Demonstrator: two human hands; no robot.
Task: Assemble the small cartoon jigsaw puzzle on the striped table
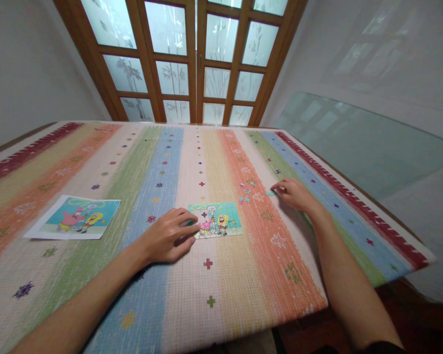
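Note:
A partly assembled jigsaw puzzle (pixel 227 223) of cartoon figures lies on the striped tablecloth, with a gap in its left part through which the cloth shows. My left hand (pixel 172 235) rests at the puzzle's left edge, fingers apart and fingertips on or beside it. Farther right, my right hand (pixel 293 193) reaches out with the index finger stretched to some teal puzzle pieces (pixel 269 193); its other fingers are bent and partly hidden. Several loose puzzle pieces (pixel 247 192) in pink and teal lie scattered between the puzzle and my right hand.
A printed reference picture (pixel 79 217) of the same cartoon scene lies to the left on white paper. The striped tablecloth (pixel 251 290) covers the table, whose front edge is near me. Wooden glass-paned doors (pixel 195 64) stand behind; a glass panel (pixel 365 137) leans at the right wall.

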